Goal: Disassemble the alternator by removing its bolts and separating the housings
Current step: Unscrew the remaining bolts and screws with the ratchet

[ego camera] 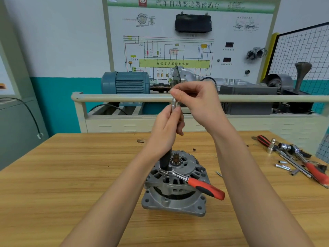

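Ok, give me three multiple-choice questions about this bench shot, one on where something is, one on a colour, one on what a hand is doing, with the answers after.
1. Where does the ratchet wrench with the orange grip lie?
A. on top of the alternator
B. on the floor
C. hanging on the wall board

2. What colour is the motor behind the rail?
A. yellow
B. blue-grey
C. red

3. What is the left hand doing?
A. lying flat on the wooden table
B. gripping an upright tool
C. holding a cloth

Answers: 1 A, its head sits on the housing with the grip sticking out to the right. 2 B, its finned casing shows that colour. 3 B, its fingers curl round the shaft while the right hand pinches the tool's top.
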`<state>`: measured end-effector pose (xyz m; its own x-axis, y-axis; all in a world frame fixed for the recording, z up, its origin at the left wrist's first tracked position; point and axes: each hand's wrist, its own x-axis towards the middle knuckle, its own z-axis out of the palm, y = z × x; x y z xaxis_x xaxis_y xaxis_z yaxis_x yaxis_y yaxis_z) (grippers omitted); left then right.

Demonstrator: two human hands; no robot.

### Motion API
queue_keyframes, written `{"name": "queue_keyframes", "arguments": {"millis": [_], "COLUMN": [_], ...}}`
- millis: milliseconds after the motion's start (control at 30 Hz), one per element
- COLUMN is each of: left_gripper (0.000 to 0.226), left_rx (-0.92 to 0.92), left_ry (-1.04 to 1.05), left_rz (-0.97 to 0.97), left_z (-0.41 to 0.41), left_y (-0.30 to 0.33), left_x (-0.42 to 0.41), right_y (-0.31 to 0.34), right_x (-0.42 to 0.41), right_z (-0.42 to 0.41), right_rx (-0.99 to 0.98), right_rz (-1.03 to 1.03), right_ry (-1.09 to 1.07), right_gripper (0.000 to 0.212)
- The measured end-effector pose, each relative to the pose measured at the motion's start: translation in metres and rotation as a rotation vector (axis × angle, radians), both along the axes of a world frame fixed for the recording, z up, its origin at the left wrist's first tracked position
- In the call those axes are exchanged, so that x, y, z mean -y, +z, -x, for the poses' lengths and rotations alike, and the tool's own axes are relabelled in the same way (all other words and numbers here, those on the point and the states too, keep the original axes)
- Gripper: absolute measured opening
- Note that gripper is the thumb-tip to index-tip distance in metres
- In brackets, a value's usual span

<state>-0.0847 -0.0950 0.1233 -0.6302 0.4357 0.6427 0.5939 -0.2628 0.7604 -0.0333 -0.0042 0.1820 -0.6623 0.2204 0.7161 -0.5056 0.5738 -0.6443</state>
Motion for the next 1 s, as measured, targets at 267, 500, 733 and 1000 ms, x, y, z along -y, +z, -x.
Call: {"name": "queue_keyframes", "arguments": {"millis": [267,500,733,1000], "left_gripper": [0.029,0.032,0.034,0.033], "left_rx": [-0.025,-0.253,-0.296,-0.282], "left_ry": [-0.02,0.17,0.388,0.376], "left_rz": [0.019,0.205,0.421,0.516], "left_z": [0.0,0.003,0.0,-0.009], "left_y": [-0.006,-0.003,-0.003,0.002], "left_x": [0.003,0.006,0.005,0.005], "right_y": [-0.003,-0.001,-0.025,-0.035], "right_x": [-0.006,-0.009,-0.006,-0.003], "right_z": [-0.002,-0.007,0.0,-0.002], "right_rx": [0.064,0.064,0.027,0.024], "right_rz": [0.09,-0.001,0.246,0.492], "right_ry": [0.058,0.035,-0.011,0.083], "right_gripper": [0.006,0.009,0.02,0.025]}}
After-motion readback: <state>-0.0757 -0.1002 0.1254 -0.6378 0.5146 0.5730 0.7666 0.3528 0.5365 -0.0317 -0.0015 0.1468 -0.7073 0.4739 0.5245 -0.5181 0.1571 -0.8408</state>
